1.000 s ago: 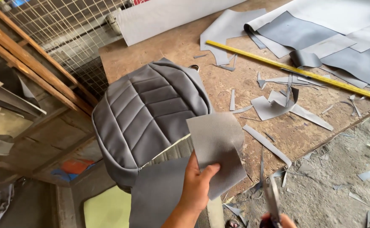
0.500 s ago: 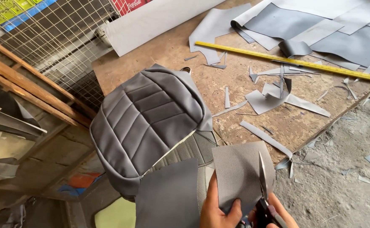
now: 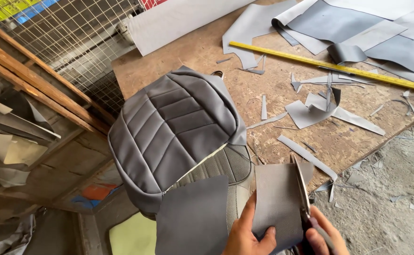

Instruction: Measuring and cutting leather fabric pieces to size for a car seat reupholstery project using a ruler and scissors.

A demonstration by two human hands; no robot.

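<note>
**Scissors at the edge of a grey panel**

At the near edge, the left hand point(image 3: 249, 236) pinches a flat grey leatherette piece point(image 3: 275, 203): the thumb lies on its front and the other fingers are closed behind it. It holds the piece upright and stretched, so that the material stays stiff for the blades. The right hand point(image 3: 323, 236) is closed around the handles of one pair of scissors point(image 3: 301, 191), partly cut off by the frame. The blades point away from the person and run along the right edge of the piece, touching it; I cannot tell how wide they are parted.

Just left of the hands hangs a second, darker grey panel point(image 3: 193, 217). Its upper end seems to join the quilted grey seat cover point(image 3: 176, 127), which is pulled over a seat cushion at the near left corner of the workbench point(image 3: 282, 71). A pale green thing point(image 3: 131, 233) shows below it.

Farther out, the wooden bench top carries many offcuts: I count about ten thin grey strips point(image 3: 306, 153) and some wider scraps in the middle, probably left where they fell. One yellow ruler point(image 3: 330, 66) lies diagonally across the far part, beside the stock it serves. Behind it are several overlapping grey sheets point(image 3: 386, 38), at least four, and one long pale roll point(image 3: 178, 21) at the far left. A wire mesh point(image 3: 74, 38) stands left of the bench.
</note>
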